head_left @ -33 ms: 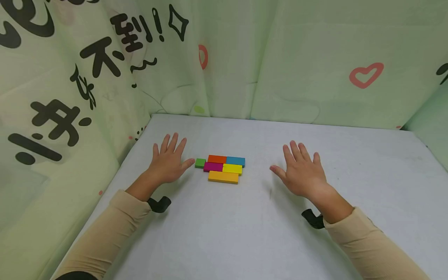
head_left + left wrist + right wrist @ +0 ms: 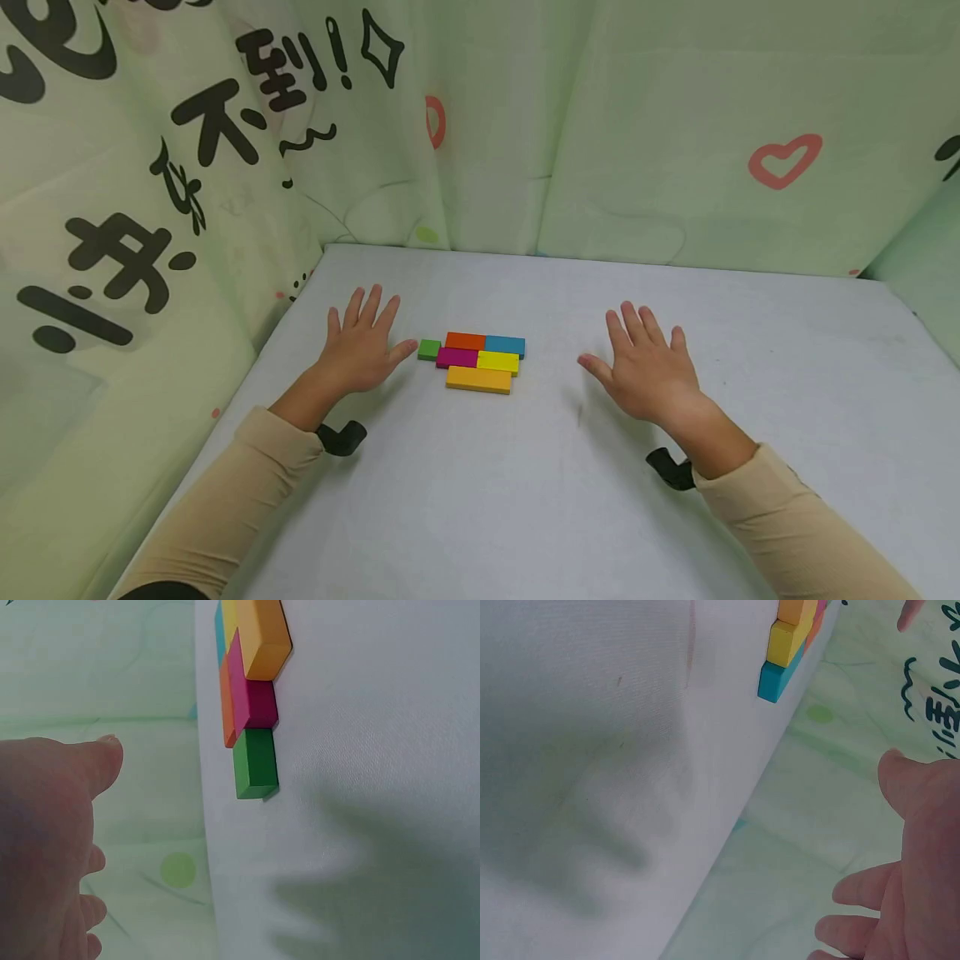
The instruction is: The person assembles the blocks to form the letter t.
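Between the left hand (image 2: 362,352) and the right hand (image 2: 649,370), both with fingers spread and holding nothing, the coloured blocks (image 2: 491,361) lie on the table (image 2: 517,492), nearer the left hand, most long axes running sideways.

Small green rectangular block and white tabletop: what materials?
Small green rectangular block: probably painted wood or plastic, matt; smooth, even colour, no visible grain.
White tabletop: perhaps vinyl or fabric covering, dull; fine surface texture in left wrist view.

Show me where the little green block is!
In the head view, the green block sits left of the magenta block, at the group's left end, nearest the left hand.
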`<state>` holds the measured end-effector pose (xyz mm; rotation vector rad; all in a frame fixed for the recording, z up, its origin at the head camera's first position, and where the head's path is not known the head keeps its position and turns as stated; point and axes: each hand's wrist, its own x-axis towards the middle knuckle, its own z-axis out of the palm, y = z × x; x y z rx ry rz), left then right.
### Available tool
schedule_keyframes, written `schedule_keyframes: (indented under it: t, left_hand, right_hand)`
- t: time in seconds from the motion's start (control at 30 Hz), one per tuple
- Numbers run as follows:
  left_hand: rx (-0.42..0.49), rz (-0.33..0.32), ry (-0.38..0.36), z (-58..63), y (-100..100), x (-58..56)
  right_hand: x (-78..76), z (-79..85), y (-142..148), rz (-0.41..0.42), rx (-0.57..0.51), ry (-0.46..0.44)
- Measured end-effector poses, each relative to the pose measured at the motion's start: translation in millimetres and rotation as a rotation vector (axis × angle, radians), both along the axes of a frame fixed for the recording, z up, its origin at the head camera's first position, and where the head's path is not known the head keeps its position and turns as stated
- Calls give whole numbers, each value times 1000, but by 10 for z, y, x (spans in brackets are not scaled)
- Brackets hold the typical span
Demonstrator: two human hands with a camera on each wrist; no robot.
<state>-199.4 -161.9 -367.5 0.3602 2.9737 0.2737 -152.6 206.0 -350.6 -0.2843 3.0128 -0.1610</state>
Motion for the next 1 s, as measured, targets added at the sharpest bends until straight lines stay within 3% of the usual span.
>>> schedule_keyframes:
  t: [0.33,0.67,0.8,1.0]
  left_hand:
    - [34,-18,6,-26,2,-29]
    - [146,-204,58,-126,75,-76]
    - [200,-248,39,-186,129,-99]
    - [261,-245,-18,-306,207,-158]
  right_hand:
    - [-51,13,-56,4,-27,2]
    - [-119,-99,-282,181,-216,86]
    - [-132,-145,-425,208,-325,33]
    - [-169,-236,-629,215,-411,-55]
